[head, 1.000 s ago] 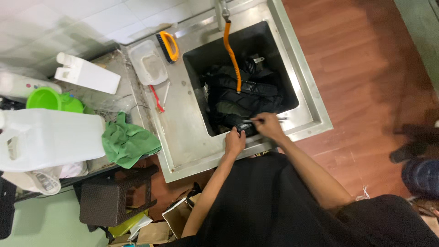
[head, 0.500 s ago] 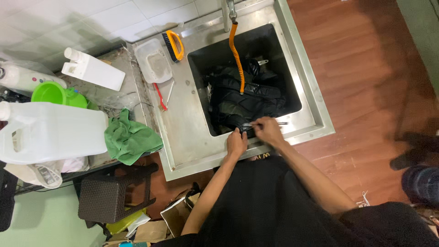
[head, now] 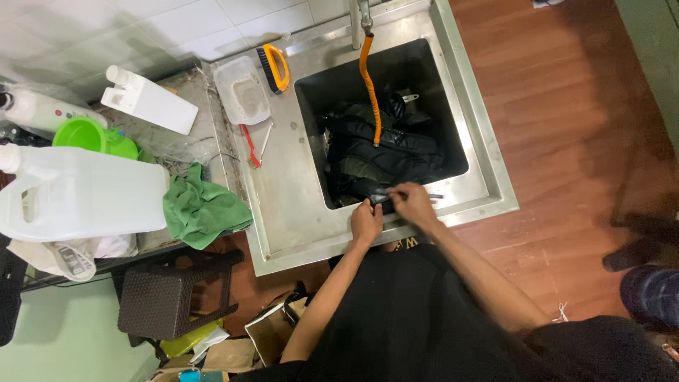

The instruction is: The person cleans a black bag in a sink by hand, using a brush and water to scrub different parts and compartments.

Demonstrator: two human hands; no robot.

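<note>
Both hands working at the near rim of the steel sink (head: 488,185). Left hand (head: 366,222) is gripping, fingers curled tight, the edge of a black garment (head: 382,155) that is lying heaped in the basin. Right hand (head: 412,203), at 3 o'clock of the left, is pinching a thin dark tool (head: 417,196) against that edge. Orange hose (head: 370,85) is hanging at 12 o'clock, its tip touching the garment. Green cloth (head: 204,209) lying at 9 o'clock.
</note>
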